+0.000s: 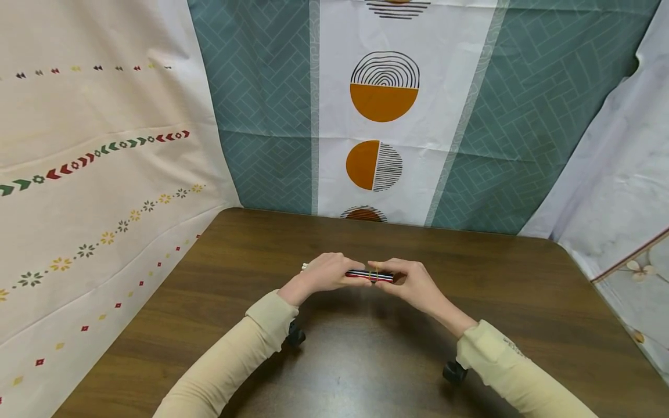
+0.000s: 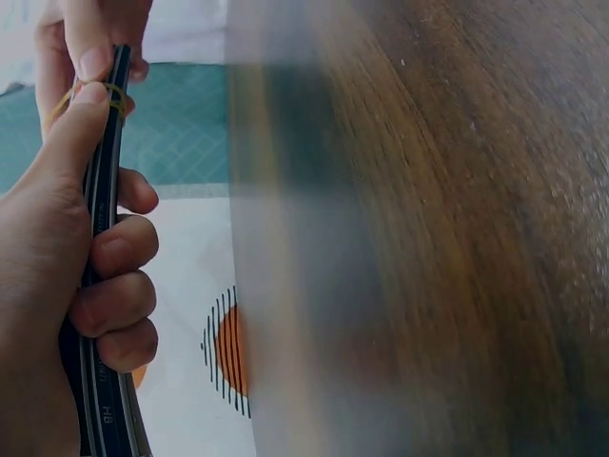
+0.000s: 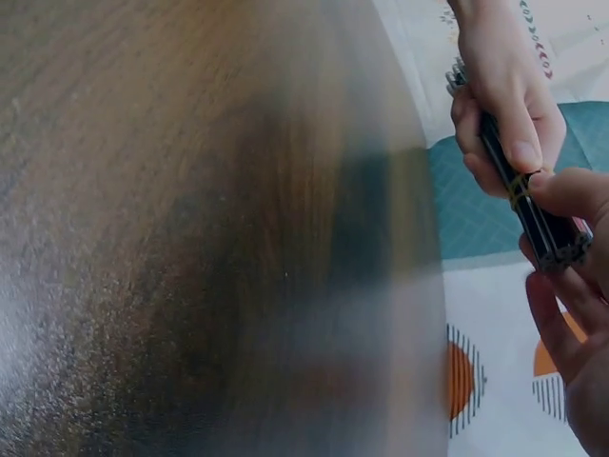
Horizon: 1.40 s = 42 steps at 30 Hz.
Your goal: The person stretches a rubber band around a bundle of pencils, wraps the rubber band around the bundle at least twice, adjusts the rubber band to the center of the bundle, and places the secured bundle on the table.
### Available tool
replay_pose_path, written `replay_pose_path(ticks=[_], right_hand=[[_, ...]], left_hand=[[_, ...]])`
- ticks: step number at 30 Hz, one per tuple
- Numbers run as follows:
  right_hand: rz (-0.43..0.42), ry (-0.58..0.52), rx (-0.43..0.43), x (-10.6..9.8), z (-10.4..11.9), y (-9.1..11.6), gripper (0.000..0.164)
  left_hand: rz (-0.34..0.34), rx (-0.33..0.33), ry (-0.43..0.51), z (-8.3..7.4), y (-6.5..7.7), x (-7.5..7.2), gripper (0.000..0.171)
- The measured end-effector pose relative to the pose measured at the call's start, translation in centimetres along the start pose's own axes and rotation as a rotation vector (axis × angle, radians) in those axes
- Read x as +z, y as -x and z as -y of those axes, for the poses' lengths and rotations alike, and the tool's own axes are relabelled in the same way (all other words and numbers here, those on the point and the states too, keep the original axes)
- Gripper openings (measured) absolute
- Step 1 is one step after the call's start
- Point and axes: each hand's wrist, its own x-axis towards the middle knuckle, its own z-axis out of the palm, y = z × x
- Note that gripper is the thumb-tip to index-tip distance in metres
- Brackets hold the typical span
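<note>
A bundle of dark pencils (image 1: 385, 277), some with red and white stripes, is held sideways over the table. My left hand (image 1: 328, 271) grips it, fingers wrapped round the shafts and thumb along the top. "HB" lettering shows on a pencil shaft (image 2: 107, 416) in the left wrist view. A yellow rubber band (image 3: 518, 190) circles the bundle near its right end. My right hand (image 1: 415, 283) pinches the band there, with a loop of it drawn out from the pencils. Both thumbs meet at the band in the right wrist view. Pale pencil ends (image 1: 305, 266) stick out past my left hand.
The brown wooden table (image 1: 251, 244) spreads under both hands. A teal and white patterned curtain (image 1: 266, 116) hangs along its far edge, with pale cloth (image 1: 104, 232) at the left. A black wrist device (image 1: 453, 371) sits below the right cuff.
</note>
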Motion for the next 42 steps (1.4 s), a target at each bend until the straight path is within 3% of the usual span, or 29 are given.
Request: replay_pose_path(ticks=[5, 9, 17, 22, 36, 42], right_hand=[[-0.075, 0.076, -0.075, 0.4, 0.1, 0.0, 0.032], [-0.105, 0.098, -0.083, 0.5, 0.1, 0.0, 0.028], [-0.080, 0.069, -0.012, 0.3, -0.2, 0.4, 0.033], [-0.066, 0.058, 0.005, 0.4, -0.7, 0.6, 0.028], [-0.133, -0.003, 0.071, 1.7, -1.3, 1.1, 0.026], [-0.152, -0.047, 0.107, 1.2, -1.2, 1.2, 0.027]], left_hand=[[0.006, -0.007, -0.005, -0.1, -0.1, 0.2, 0.033], [0.005, -0.007, 0.003, -0.1, -0.2, 0.2, 0.033], [-0.006, 0.013, 0.012, -0.4, -0.3, 0.5, 0.033], [0.018, -0.015, 0.009, -0.3, -0.2, 0.7, 0.032], [0.049, 0.012, 0.022, -0.7, -0.1, 0.8, 0.029], [0.052, -0.015, 0.062, -0.4, -0.2, 0.7, 0.034]])
